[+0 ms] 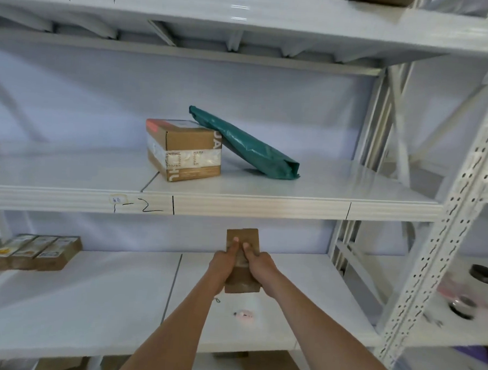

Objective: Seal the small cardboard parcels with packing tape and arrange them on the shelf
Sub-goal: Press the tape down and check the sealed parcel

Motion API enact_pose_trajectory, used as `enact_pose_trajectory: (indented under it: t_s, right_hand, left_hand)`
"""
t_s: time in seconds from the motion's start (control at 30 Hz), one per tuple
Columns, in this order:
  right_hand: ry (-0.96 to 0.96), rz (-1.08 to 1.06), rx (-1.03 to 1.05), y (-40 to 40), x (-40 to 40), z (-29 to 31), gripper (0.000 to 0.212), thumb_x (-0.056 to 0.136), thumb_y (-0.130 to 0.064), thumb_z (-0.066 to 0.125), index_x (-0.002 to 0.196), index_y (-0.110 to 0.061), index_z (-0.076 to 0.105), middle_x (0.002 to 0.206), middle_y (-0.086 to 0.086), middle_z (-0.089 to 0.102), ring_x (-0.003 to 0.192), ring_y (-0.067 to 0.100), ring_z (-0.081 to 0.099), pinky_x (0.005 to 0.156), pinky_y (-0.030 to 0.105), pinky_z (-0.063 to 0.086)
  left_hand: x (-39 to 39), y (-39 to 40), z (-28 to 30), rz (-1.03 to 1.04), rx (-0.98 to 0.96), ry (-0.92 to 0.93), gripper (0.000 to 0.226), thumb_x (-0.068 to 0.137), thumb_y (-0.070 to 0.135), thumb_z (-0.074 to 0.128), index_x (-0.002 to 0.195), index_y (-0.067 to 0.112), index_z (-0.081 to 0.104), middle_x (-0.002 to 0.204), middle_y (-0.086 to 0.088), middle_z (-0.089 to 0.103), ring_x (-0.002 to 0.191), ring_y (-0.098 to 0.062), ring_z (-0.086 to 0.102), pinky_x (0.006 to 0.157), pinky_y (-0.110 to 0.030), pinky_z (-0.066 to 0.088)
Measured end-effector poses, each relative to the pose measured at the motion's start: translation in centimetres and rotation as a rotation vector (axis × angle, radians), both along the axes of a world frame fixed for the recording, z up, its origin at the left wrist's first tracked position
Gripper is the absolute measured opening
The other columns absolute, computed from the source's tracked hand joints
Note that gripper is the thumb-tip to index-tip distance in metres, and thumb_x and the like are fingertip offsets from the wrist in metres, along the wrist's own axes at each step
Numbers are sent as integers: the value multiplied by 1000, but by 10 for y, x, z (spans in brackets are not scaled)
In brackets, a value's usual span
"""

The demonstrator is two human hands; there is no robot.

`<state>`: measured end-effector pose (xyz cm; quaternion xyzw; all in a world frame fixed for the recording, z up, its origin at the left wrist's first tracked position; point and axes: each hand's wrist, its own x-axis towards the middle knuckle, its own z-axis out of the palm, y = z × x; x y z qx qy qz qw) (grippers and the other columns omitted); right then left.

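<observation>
Gripping a small cardboard parcel (242,260) upright over the lower shelf (90,298), left hand (224,264) and right hand (257,264) curled round its sides with thumbs pressed on its face, bare shelf either side, fingers behind hidden, small pink object (244,315) below too blurred to identify.

The shelf (293,193) was pale grey-white, its front edge marked with black hand-drawn strokes. The small parcel (241,265) was plain brown cardboard. On the upper level the larger box (182,150) was tan with whitish printed tape bands and a red-orange strip at its top left edge; the bag (247,145) beside it was dark teal. The row of parcels (33,251) at far left was brown with white labels, perhaps printed in yellow. A small pinkish object (243,315) lay on the lower level.
</observation>
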<state>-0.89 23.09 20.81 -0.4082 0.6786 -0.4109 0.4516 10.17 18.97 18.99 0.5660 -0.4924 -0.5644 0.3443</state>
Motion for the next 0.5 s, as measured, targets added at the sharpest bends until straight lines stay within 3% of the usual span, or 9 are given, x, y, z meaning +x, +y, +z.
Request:
enact_pose_trajectory:
  t_s: [0.1,0.2,0.27,0.37,0.5]
  right_hand:
    - [-70,14,39,6,-16,5,70,96,-69,40,131,-11,57,119,7,69,107,24,66,98,41,55]
    - [-101,19,35,13,-30,17,59,104,-52,41,140,-6,44,124,11,62,108,25,63,94,40,56]
    - [-109,59,30,13,-38,19,60,100,-54,51,137,-7,46,121,10,65,105,24,66,92,39,58]
    - [-167,120,-1,13,-50,15,70,86,-55,71,134,-7,54,118,8,71,103,24,71,90,41,61]
    - [-262,225,-69,26,-69,14,45,91,-38,74,118,-3,67,108,9,77,101,24,74,86,35,61]
  left_hand:
    - [-4,3,16,3,120,134,70,90,76,45,120,16,63,110,-13,72,99,-31,69,94,-47,58]
    - [-12,12,29,-45,109,52,72,88,78,47,127,17,55,116,-12,68,100,-30,67,90,-44,58]
    - [-21,19,35,-60,45,-50,69,92,76,41,129,18,47,121,-10,62,100,-27,64,83,-39,56]
    - [-35,24,37,38,-69,-86,66,95,70,43,128,14,49,119,-11,60,103,-29,59,85,-40,49]
    - [-43,32,25,66,-136,-36,66,93,70,46,119,10,56,113,-11,65,93,-24,62,76,-35,50]
